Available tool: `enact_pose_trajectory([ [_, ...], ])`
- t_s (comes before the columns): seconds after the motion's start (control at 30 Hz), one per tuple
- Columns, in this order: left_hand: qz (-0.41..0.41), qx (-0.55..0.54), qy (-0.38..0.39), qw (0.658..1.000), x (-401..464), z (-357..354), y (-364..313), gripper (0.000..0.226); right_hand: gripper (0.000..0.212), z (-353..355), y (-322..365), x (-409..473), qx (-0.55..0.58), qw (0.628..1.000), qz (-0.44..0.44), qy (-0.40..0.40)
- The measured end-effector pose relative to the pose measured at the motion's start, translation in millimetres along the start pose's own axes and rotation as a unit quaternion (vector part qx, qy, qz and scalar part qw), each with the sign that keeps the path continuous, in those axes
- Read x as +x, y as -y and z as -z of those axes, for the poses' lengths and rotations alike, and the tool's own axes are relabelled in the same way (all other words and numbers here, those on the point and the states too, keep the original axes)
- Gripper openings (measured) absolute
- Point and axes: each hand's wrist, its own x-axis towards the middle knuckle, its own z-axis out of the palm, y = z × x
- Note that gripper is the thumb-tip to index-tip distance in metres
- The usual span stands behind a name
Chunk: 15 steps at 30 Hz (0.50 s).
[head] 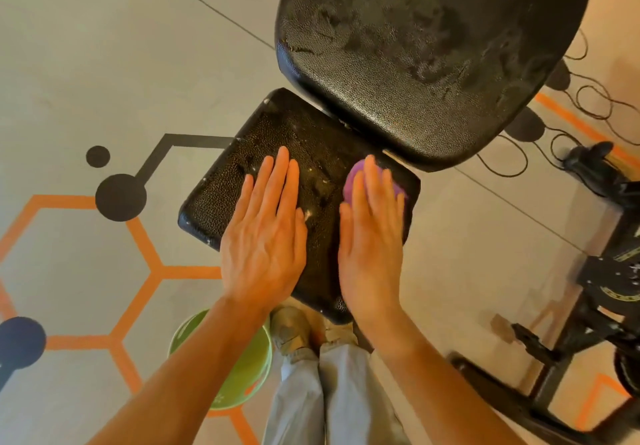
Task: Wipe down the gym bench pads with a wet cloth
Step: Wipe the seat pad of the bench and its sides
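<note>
A black textured seat pad (221,181) lies below me, with pale specks and smears on it. Beyond it rises the larger black back pad (426,53), dusty with grey streaks. My left hand (266,233) rests flat on the seat pad, fingers straight and together. My right hand (372,233) lies flat on a purple cloth (355,180) at the seat pad's right side, pressing it down; only the cloth's far edge shows past my fingers.
A green bucket (242,375) stands on the floor under my left forearm, beside my shoes (294,334). Black bench frame and weight equipment (595,306) stand at the right, with loose cables (571,126) on the floor. The floor carries orange hexagon lines.
</note>
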Motion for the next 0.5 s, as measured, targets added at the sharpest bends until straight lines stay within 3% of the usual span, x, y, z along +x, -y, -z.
enact_pose_trajectory([
  [0.1, -0.005, -0.044, -0.010, 0.999, 0, 3, 2, 0.055, 0.048, 10, 1, -64, -0.012, 0.985, 0.157, 0.073],
  [0.17, 0.007, -0.069, -0.022, 0.997, 0, 9, 4, 0.055, 0.047, 11, -18, -25, -0.014, 0.978, 0.191, 0.085],
  [0.27, 0.071, -0.061, -0.054, 0.994, -3, 15, 13, 0.057, 0.046, 6, -21, 62, 0.006, 0.999, 0.049, 0.018],
  [0.33, 0.103, -0.031, -0.049, 0.993, -5, 13, 18, 0.059, 0.049, -1, -6, 58, 0.005, 1.000, -0.014, 0.001],
  [0.43, 0.109, 0.006, -0.037, 0.993, -7, 9, 19, 0.060, 0.049, 0, 17, -33, -0.021, 0.988, 0.131, 0.083],
  [0.5, 0.114, 0.002, -0.036, 0.993, -6, 9, 17, 0.060, 0.046, 7, 3, -44, -0.021, 0.962, 0.247, 0.114],
])
